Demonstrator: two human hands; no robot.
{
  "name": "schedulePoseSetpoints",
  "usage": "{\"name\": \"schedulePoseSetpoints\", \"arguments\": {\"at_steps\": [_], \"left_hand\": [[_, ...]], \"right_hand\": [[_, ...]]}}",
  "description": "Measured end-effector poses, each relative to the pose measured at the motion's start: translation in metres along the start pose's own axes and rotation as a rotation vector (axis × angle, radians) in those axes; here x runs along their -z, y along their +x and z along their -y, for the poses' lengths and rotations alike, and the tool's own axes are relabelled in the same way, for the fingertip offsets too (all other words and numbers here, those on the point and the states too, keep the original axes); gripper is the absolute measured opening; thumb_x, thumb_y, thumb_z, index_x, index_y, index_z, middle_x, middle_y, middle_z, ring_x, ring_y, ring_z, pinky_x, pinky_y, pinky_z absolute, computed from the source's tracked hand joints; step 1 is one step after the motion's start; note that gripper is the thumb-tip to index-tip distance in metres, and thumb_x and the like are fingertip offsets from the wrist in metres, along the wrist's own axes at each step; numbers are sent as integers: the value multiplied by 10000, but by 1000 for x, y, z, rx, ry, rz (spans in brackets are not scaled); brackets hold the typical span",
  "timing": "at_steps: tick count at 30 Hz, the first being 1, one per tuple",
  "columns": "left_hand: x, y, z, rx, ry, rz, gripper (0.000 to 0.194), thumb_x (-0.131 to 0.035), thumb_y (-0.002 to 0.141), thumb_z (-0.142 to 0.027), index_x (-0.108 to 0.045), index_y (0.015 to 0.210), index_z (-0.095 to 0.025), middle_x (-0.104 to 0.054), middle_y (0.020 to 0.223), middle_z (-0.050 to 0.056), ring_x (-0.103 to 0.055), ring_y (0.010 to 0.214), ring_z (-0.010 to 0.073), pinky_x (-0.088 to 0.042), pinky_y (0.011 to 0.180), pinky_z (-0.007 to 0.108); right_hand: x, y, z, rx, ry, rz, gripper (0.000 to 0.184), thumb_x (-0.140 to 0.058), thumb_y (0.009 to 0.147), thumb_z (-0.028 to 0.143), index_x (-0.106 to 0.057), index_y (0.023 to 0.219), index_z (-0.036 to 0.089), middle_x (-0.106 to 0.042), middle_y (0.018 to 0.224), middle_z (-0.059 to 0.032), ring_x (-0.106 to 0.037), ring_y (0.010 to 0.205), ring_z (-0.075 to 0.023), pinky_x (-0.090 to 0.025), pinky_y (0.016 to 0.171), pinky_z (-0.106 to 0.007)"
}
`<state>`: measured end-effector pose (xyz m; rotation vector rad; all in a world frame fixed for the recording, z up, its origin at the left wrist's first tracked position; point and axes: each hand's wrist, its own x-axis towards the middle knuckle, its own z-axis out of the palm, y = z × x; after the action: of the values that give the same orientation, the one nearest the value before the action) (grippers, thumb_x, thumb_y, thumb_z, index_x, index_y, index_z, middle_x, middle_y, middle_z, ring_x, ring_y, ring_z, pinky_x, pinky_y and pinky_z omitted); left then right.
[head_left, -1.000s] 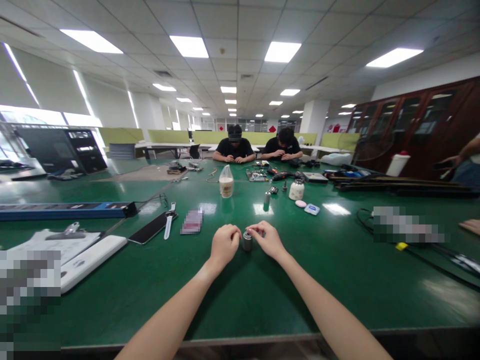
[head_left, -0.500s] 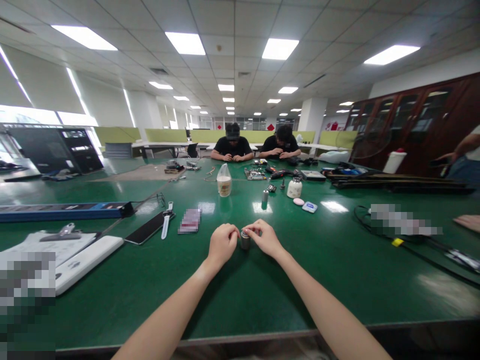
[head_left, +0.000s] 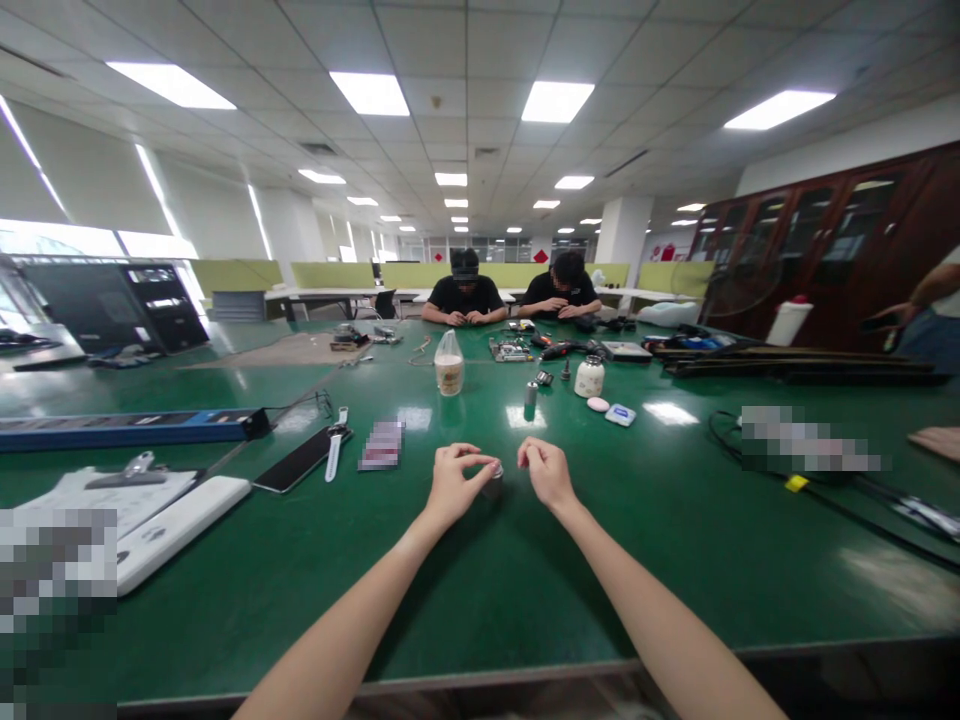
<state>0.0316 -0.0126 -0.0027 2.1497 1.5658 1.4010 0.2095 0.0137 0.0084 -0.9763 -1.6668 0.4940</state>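
- Since 0.5 s ago, our R hand (head_left: 551, 478) has come off the metal cylinder (head_left: 492, 489), now just right of it; our L hand (head_left: 452, 487) has reached over its top.
- We're at a green table (head_left: 375, 620), approx. mid-width of its front edge.
- L hand: thumb & index pinching cyl. top, other fingers loosely bent.
- R hand: fingers curled in; can't tell if they pinch anything.
- White jar (head_left: 589, 379): farther from front edge, R of centre.
- Metal cyl.: upright on surface, nr front edge, btwn our hands; second cyl. (head_left: 531, 396) stands farther back.
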Motion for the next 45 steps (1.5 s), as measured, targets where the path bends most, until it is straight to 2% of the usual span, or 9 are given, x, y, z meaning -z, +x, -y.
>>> {"name": "schedulePoseSetpoints", "arguments": {"at_steps": [5, 8, 11, 16, 18, 21, 27, 35, 45], "left_hand": [[1, 8, -2, -11, -26, 23, 146, -666, 786, -383, -756, 822, -274, -670, 925, 25, -517, 987, 216, -402, 921, 375], [7, 13, -1, -7, -17, -48, 176, -638, 809, -403, -755, 856, -280, -671, 910, 23, -525, 970, 207, -410, 896, 349], [17, 16, 11, 94, 82, -99, 192, -617, 821, -425, -756, 882, -308, -665, 917, 23, -522, 971, 217, -397, 898, 362], [25, 14, 43, 285, 327, 68, 176, -650, 769, -472, -764, 843, -359, -647, 977, 41, -475, 1005, 286, -384, 856, 405], [24, 12, 49, 318, 371, 127, 196, -642, 762, -498, -762, 853, -373, -640, 995, 48, -465, 1006, 298, -386, 836, 399], [23, 11, 51, 330, 391, 137, 273, -642, 741, -540, -750, 928, -372, -631, 1016, 63, -459, 1011, 303, -388, 828, 387], [20, 11, 41, 277, 341, 82, 218, -647, 757, -506, -766, 844, -345, -649, 978, 55, -475, 995, 282, -387, 843, 390], [10, 9, -4, -46, 23, -18, 172, -618, 827, -389, -751, 851, -284, -717, 869, 17, -527, 952, 217, -399, 862, 365], [9, 8, -11, -73, 105, 1, 132, -660, 798, -390, -757, 848, -315, -694, 888, 24, -509, 956, 221, -371, 850, 378]], "right_hand": [[-2, -2, 0, -6, -52, -11, 290, -342, 802, 253, -396, 522, 196, -395, 487, 32, -405, 489, -110, -280, 525, -234], [-1, -2, -1, 0, -89, -24, 285, -337, 802, 257, -369, 525, 195, -361, 494, 36, -385, 493, -105, -259, 526, -237], [-1, -1, -2, -1, -107, -27, 289, -335, 806, 260, -337, 525, 194, -331, 501, 40, -365, 494, -98, -239, 525, -239], [-2, -2, -2, -4, -168, 8, 295, -339, 817, 262, -298, 534, 190, -296, 505, 45, -338, 493, -90, -202, 521, -247], [-2, -2, -2, 6, -183, 20, 296, -339, 819, 260, -292, 536, 188, -296, 510, 44, -337, 497, -88, -197, 524, -249], [-2, -3, -1, 17, -192, 25, 297, -339, 821, 259, -280, 538, 188, -284, 512, 46, -331, 496, -87, -193, 523, -250], [0, -2, 1, 24, -198, 33, 298, -335, 822, 260, -278, 538, 188, -295, 507, 46, -333, 497, -88, -195, 520, -250], [-1, -2, 1, 40, -229, 47, 296, -333, 833, 260, -292, 548, 192, -317, 514, 44, -345, 507, -93, -209, 526, -245], [-1, -3, 2, 55, -256, 67, 292, -338, 840, 246, -335, 553, 193, -362, 531, 39, -372, 528, -102, -230, 539, -236]]}}
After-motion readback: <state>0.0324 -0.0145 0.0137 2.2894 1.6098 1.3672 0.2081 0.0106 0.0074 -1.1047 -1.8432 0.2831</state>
